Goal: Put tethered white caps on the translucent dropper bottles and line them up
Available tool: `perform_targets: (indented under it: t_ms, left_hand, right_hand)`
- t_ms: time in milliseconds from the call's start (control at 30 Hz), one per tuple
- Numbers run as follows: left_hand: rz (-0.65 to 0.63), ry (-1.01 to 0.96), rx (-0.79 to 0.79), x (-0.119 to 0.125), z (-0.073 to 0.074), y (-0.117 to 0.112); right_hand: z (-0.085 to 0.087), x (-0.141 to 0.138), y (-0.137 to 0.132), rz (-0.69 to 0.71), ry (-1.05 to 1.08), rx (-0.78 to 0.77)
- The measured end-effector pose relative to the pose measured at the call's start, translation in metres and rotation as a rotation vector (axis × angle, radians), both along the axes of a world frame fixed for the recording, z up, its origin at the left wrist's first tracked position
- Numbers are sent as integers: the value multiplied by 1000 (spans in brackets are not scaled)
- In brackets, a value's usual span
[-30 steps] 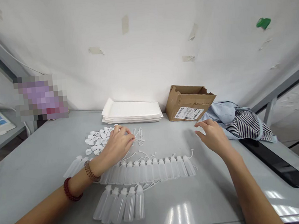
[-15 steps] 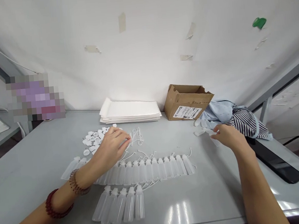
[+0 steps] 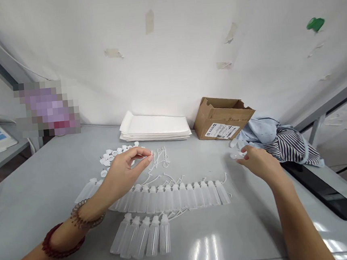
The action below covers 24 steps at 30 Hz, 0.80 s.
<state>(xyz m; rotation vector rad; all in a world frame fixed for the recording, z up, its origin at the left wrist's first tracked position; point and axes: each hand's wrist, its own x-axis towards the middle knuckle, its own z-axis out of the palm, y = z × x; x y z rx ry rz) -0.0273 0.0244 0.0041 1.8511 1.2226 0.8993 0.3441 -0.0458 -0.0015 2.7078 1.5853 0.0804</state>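
My left hand [image 3: 128,170] is raised over the left half of the table, thumb and forefinger pinched on a small white plastic piece [image 3: 152,153]. Beside its fingertips lie thin white straps with ring ends [image 3: 164,157]. White caps [image 3: 109,156] are heaped behind this hand and partly hidden by it. At the right, my right hand [image 3: 257,161] has its thumb and fingers curled round a translucent plastic bottle [image 3: 237,155], mostly hidden by the hand. More translucent bottles [image 3: 179,198] lie in a row mid-table, nozzles away from me, with a shorter row [image 3: 143,238] nearer.
White padded envelopes [image 3: 155,127] are stacked against the wall. An open cardboard box [image 3: 224,119] stands right of them. Bundled cloth [image 3: 286,140] and a long black object [image 3: 324,189] lie at the right. A few bottles [image 3: 87,190] rest by my left forearm.
The view has shifted slightly. My left hand has turned so the white piece shows between its fingertips. My right hand has moved a little left among the loose bottles.
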Motion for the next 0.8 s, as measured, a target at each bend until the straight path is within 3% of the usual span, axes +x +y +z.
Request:
perform_targets:
  t_ms: [133,333,467,667,800]
  left_hand:
    - [-54,-266,-275,-4,3,3]
    - [-181,-546,-492,-4,3,5]
    - [-208,-558,-527,-3,3,3]
    - [-240,-435,-497,2,0,-6]
    - [-354,-308,-416,10,2,-19]
  right_hand:
    - [4,-29,0,160,34,108]
    - [-4,-74,-6,677,81,560]
    - [-5,-100,-14,843,98,637]
    - [-4,-128,-25,1010,206,623]
    - [-6,-140,-31,1084,277,635]
